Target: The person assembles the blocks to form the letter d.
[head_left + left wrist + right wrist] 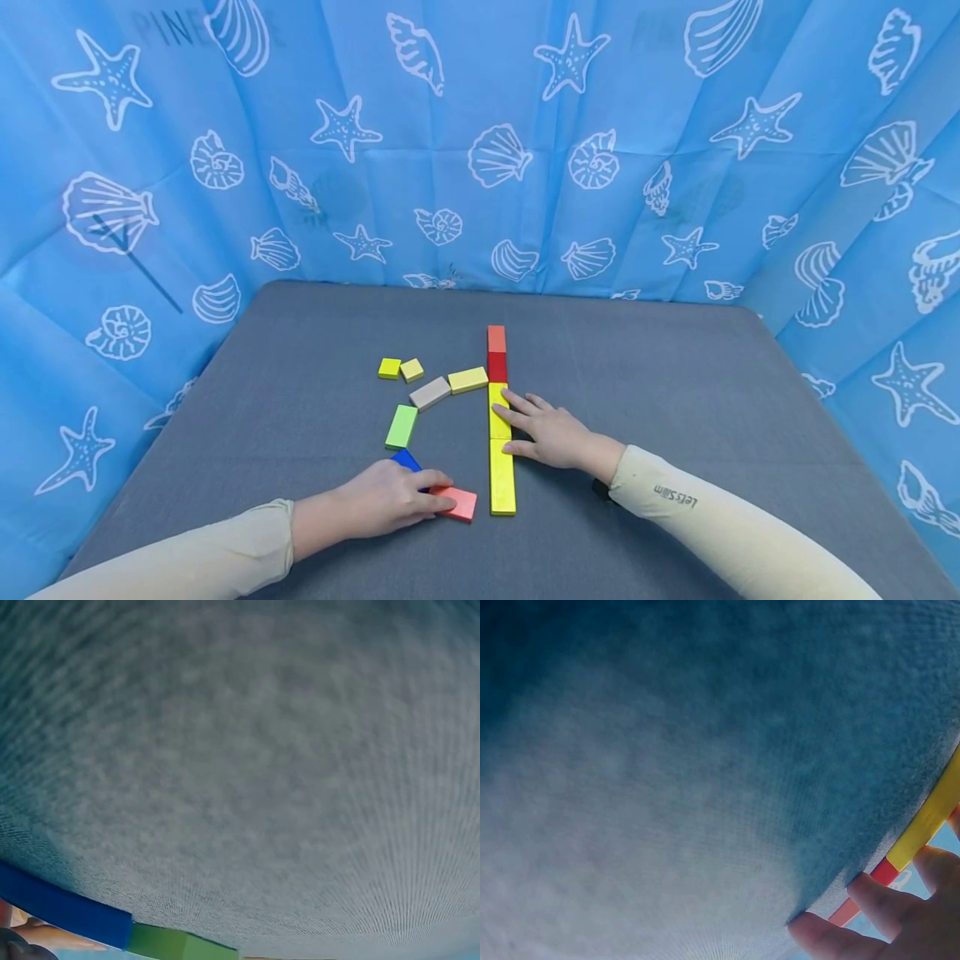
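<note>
My left hand (382, 498) pinches the left end of a salmon-pink block (461, 505) between thumb and index finger. A blue block (407, 459) lies partly hidden behind that hand and borders a green block (180, 943) in the left wrist view. My right hand (558, 435) rests with fingers spread along the right side of a straight column. Its fingertips touch the upper yellow block (498, 400) and the longer-looking lower yellow block (502, 487). A dark red block (497, 367) and a coral block (497, 338) continue the column at its far end.
A beige block (430, 393) and a pale yellow block (468, 380) curve from the green one to the column. Farther left lie a small bright yellow block (389, 368) and a small pale yellow block (412, 370). A grey cloth-covered table (637, 358) meets a blue curtain (480, 100).
</note>
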A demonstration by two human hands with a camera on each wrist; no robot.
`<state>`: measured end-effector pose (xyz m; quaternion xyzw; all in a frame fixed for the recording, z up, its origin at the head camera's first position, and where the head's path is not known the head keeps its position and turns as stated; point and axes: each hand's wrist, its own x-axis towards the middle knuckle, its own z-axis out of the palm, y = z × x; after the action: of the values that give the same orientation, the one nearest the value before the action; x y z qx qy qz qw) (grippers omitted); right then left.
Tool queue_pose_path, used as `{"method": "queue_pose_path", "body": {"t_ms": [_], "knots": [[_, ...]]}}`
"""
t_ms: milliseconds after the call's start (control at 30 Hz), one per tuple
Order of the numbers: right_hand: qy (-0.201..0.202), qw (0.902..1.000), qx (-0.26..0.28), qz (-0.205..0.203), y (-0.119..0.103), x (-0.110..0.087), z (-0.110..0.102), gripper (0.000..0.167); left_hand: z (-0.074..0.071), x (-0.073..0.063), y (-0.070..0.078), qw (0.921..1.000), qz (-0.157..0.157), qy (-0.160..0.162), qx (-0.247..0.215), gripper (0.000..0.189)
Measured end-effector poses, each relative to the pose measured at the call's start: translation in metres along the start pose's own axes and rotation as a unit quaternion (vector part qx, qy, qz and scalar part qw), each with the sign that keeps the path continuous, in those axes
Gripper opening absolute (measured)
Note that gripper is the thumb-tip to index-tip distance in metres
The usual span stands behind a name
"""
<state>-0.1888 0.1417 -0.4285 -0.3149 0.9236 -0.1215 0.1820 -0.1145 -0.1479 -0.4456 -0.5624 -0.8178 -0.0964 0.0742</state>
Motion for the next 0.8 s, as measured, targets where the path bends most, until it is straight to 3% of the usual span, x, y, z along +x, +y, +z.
{"method": "queue_pose_path", "body": {"t_ms": [200, 333, 567, 800], "knots": [[-0.004, 1.0, -0.002, 0.005, 0.0, 0.001, 0.0, 0.069, -0.007, -0.003, -0.004, 1.0, 0.001, 0.005, -0.002, 0.032], [-0.002, 1.0, 0.0, -0.002, 0.0, 0.0, -0.001, 0.068, -0.013, -0.008, -0.012, 0.9999, -0.006, -0.008, 0.005, 0.034], [-0.001, 1.0, 0.001, -0.008, 0.0, -0.001, -0.002, 0.067, -0.018, -0.024, -0.025, 0.9988, -0.002, 0.006, 0.049, 0.033], [0.0, 1.0, 0.0, -0.007, 0.0, 0.0, -0.001, 0.067, -0.016, -0.034, -0.028, 0.9962, 0.004, -0.001, 0.087, 0.03]]}}
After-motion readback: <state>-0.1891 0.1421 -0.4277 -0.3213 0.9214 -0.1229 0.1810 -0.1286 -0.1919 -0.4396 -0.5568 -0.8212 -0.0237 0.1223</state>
